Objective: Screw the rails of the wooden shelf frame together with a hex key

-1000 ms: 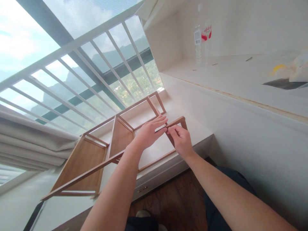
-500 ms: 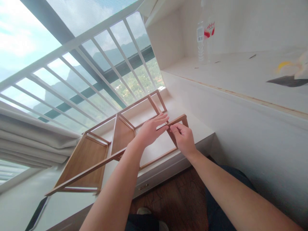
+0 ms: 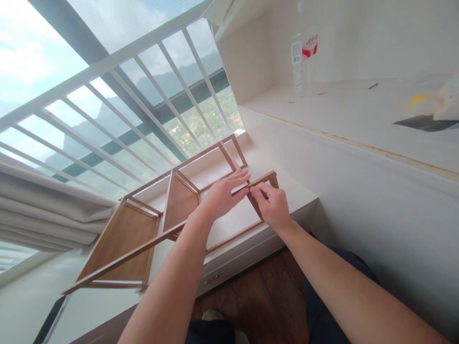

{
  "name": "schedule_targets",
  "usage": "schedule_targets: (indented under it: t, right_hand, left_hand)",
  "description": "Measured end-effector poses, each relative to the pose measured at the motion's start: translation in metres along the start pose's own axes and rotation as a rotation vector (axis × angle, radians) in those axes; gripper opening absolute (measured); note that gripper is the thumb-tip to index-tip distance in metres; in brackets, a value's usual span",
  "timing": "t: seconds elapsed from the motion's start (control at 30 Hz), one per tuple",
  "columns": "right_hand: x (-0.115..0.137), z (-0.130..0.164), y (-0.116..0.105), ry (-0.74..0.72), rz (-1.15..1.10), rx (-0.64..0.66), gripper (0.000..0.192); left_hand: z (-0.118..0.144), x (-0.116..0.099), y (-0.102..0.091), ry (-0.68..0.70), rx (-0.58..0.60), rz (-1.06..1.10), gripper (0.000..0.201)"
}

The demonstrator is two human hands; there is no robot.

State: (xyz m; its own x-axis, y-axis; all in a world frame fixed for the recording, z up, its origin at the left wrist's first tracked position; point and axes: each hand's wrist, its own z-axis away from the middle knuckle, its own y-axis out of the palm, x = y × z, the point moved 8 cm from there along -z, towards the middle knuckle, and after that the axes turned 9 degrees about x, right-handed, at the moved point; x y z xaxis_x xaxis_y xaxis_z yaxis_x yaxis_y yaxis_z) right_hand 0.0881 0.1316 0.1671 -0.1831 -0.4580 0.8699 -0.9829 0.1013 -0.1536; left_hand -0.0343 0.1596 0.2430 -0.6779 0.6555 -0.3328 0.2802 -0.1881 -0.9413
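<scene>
One wooden shelf frame [image 3: 168,215] lies on its side on the white window ledge [image 3: 287,191], its long axis running from the lower left, near the folded curtain [image 3: 46,210], up toward the upper right, where its open end points at the white wall below the counter [image 3: 340,114]. Two solid brown panels stand across the frame: one [image 3: 118,243] at the lower-left end, a second [image 3: 179,203] near the middle; the stretch to the right of that is open rails only. Four long rails can be counted running the length, two against the ledge and two raised. The left hand [image 3: 220,196] rests flat on the upper front rail near the open end, fingers extended and held together, palm down on the wood. The right hand [image 3: 274,205] meets it just beside those fingertips, its thumb and forefinger pinched together on the same rail close to the short end crosspiece [image 3: 263,179]; whether a small part sits between them cannot be told. The two hands touch or nearly touch. On the counter behind, two clear plastic bottles [image 3: 303,57] stand upright side by side, one with a red-and-white label. At the right edge lies a crumpled white and yellow bag [image 3: 433,105] over something dark. Behind the frame the window has white slanted bars [image 3: 143,110]. Below, dark wood floor [image 3: 258,296] shows between the person's forearms.
</scene>
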Motion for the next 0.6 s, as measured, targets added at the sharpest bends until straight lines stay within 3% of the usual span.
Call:
schedule_targets:
  t: [0.3,0.6]
  right_hand:
    - [-0.004,0.0,0.007,-0.017,-0.018,0.04,0.032]
    - [-0.011,0.001,0.0,0.011,-0.047,0.049,0.03]
  left_hand:
    - [0.001,-0.001,-0.001,-0.008,-0.009,-0.014,0.046]
    - [0.001,-0.005,-0.001,-0.007,-0.016,-0.068,0.048]
